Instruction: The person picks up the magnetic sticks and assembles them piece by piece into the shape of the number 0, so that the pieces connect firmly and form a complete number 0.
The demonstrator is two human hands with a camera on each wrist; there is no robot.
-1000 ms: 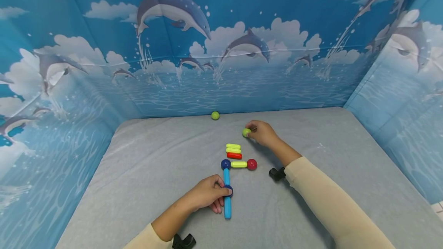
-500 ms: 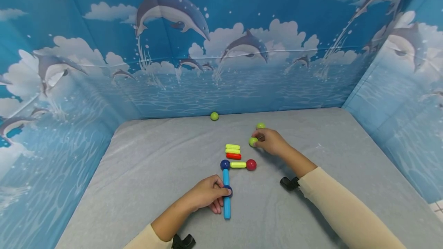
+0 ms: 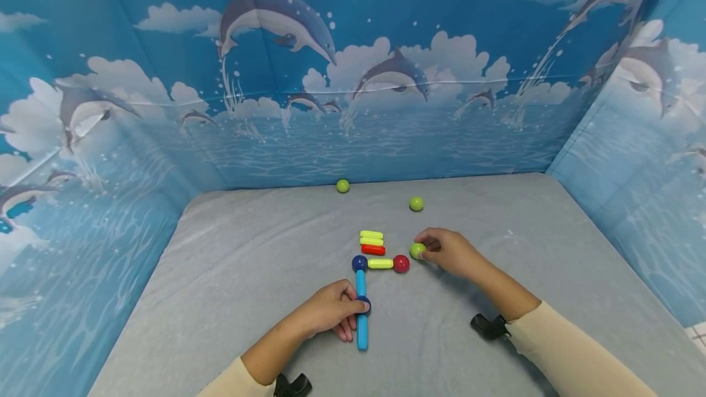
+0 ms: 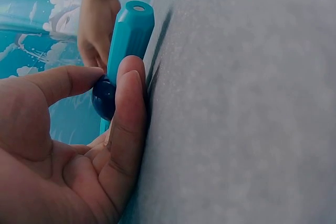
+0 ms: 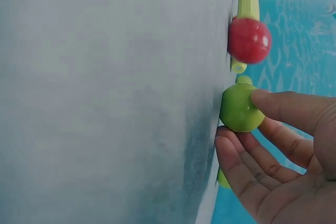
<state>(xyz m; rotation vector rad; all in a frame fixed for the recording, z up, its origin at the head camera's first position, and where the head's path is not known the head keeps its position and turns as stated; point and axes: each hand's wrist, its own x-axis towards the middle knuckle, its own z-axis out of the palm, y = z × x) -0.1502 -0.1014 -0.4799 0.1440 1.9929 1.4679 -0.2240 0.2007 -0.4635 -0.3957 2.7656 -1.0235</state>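
My left hand (image 3: 331, 310) pinches a dark blue ball (image 4: 103, 98) between thumb and fingers. Light blue rods extend from that ball, a far rod (image 3: 361, 283) and a near rod (image 3: 362, 332). The far rod meets a second dark blue ball (image 3: 360, 263), from which a yellow rod (image 3: 380, 263) runs rightward to a red ball (image 3: 401, 263). Just right of the red ball and slightly behind it, my right hand (image 3: 449, 253) holds a green ball (image 3: 417, 250) by thumb and fingertips. A small gap separates the green and red balls in the head view.
Two loose yellow rods (image 3: 372, 238) and a red rod (image 3: 373, 250) lie behind the joined pieces. Farther back are a green ball (image 3: 416, 203) and another green ball (image 3: 342, 185) by the dolphin backdrop (image 3: 309, 146). Grey cloth (image 3: 237, 262) covers the surface.
My right hand has brought its green ball nearer to me and a little rightward, beside the red ball. Another green ball behind the hand has come into sight. My left hand stays put.
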